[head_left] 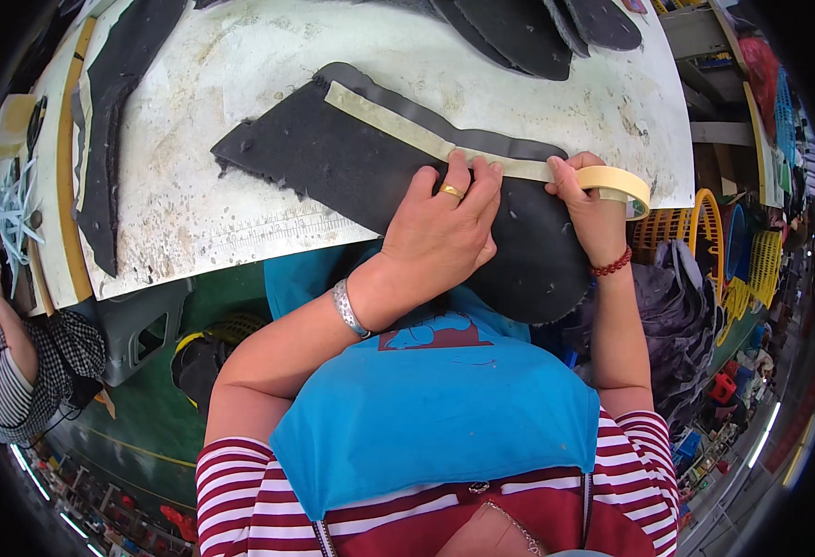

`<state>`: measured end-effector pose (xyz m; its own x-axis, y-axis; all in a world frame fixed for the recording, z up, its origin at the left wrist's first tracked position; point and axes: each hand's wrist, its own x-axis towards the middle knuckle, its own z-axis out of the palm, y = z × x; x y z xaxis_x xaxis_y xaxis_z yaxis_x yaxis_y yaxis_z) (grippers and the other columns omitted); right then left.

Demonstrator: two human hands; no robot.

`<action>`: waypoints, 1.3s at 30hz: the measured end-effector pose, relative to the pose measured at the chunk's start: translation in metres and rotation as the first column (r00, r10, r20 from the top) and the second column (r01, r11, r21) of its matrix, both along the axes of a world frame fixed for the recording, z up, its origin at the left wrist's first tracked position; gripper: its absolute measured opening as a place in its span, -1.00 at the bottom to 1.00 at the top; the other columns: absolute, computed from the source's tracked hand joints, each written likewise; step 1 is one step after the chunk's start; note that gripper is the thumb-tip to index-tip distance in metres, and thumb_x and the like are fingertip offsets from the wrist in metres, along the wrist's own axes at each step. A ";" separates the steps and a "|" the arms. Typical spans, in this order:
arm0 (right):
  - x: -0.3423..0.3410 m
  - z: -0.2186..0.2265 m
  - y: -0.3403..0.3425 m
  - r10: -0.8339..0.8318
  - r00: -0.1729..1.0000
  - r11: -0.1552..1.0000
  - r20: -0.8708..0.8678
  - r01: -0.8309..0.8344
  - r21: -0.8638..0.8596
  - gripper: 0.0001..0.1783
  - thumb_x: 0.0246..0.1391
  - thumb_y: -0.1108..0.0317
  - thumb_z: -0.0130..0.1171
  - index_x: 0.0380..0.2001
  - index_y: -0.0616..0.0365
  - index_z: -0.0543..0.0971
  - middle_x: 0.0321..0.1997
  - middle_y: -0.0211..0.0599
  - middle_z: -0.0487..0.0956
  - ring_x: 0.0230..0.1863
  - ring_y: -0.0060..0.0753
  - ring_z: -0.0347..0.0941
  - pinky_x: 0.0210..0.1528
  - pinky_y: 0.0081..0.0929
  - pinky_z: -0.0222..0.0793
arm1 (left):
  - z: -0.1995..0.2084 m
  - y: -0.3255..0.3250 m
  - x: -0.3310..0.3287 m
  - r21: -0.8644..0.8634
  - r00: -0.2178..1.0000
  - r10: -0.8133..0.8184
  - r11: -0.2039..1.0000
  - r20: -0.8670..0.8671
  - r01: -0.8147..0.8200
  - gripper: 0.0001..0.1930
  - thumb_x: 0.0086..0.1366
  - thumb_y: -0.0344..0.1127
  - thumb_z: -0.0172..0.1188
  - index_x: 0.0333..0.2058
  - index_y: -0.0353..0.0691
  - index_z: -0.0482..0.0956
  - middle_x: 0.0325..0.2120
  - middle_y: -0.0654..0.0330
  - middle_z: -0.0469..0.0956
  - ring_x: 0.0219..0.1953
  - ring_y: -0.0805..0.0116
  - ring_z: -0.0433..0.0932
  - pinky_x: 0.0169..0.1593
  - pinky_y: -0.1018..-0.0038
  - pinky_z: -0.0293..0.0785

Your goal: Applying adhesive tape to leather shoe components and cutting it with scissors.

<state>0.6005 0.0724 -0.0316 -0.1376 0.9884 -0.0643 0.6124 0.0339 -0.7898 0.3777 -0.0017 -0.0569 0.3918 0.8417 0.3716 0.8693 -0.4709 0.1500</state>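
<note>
A dark fuzzy fabric piece [319, 148] lies across the table's near edge, its rounded right end hanging over the edge. A pale masking tape strip [384, 119] runs along its far side, next to a smooth black border. My left hand [445, 218] lies palm down on the piece, fingertips pressing on the strip and gripping nothing. At the strip's right end, my right hand [595, 209] is closed on the tape roll [623, 184], thumb and fingers pinching the tape beside it. The strip stays joined to the roll.
More dark pieces lie at the white table's [222, 102] far side, and a long taped piece [110, 121] at its left. Right of the table are an orange plastic basket [705, 218] and dark folded material [672, 316]. A co-worker's arm [13, 334] shows at far left.
</note>
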 end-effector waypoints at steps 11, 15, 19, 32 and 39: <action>-0.009 -0.010 -0.002 -0.067 0.882 0.898 0.466 -0.150 0.413 -0.67 0.25 0.11 0.35 -0.51 0.03 0.55 -0.66 -0.29 0.50 -0.62 -0.21 0.47 -0.50 -0.31 0.35 | 0.001 -0.002 -0.001 -0.021 1.000 -0.009 1.000 0.015 0.009 -0.33 0.13 -0.14 0.25 0.25 -0.24 0.53 0.10 0.13 0.47 0.18 0.13 0.38 0.05 0.23 0.35; -0.010 -0.008 0.001 -0.052 0.810 0.846 0.584 -0.276 0.457 -0.66 0.24 0.06 0.34 -0.48 0.01 0.52 -0.65 -0.27 0.54 -0.61 -0.12 0.52 -0.50 -0.23 0.39 | 0.002 -0.001 0.000 -0.021 1.000 -0.023 1.000 0.016 0.024 -0.30 0.12 -0.14 0.26 0.28 -0.16 0.51 0.09 0.13 0.46 0.17 0.13 0.37 0.02 0.23 0.34; -0.006 -0.002 0.007 -0.017 0.679 0.806 0.734 -0.425 0.412 -0.62 0.28 -0.01 0.27 -0.47 0.01 0.51 -0.65 -0.24 0.55 -0.61 -0.09 0.53 -0.49 -0.17 0.40 | 0.010 0.004 -0.002 -0.047 0.999 -0.019 0.999 0.035 0.021 -0.34 0.09 -0.11 0.29 0.22 -0.12 0.56 -0.05 0.20 0.48 0.01 0.21 0.41 -0.06 0.25 0.31; -0.004 0.004 0.008 0.020 0.685 0.793 0.728 -0.454 0.406 -0.72 0.13 0.09 0.27 -0.48 0.03 0.51 -0.68 -0.24 0.52 -0.62 -0.05 0.50 -0.47 -0.11 0.41 | 0.021 0.029 -0.007 -0.142 0.979 0.069 0.989 0.194 -0.042 -0.50 0.07 -0.03 0.39 -0.02 -0.09 0.70 -0.16 0.21 0.51 -0.10 0.20 0.48 -0.07 0.23 0.34; -0.004 -0.004 0.002 -0.005 0.791 0.794 0.612 -0.369 0.483 -0.76 0.10 0.17 0.34 -0.48 0.01 0.52 -0.66 -0.30 0.54 -0.59 -0.11 0.53 -0.43 -0.17 0.41 | 0.024 0.072 0.028 -0.105 0.970 0.014 0.994 0.243 0.012 -0.68 0.03 -0.07 0.40 -0.41 -0.23 0.66 -0.45 0.05 0.62 -0.23 0.02 0.61 -0.18 0.17 0.48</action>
<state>0.5965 0.0749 -0.0353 -0.4419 0.8249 0.3524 0.8577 0.5037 -0.1035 0.4054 0.0701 -0.0334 0.3003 0.8814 0.3646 0.8011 -0.4405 0.4052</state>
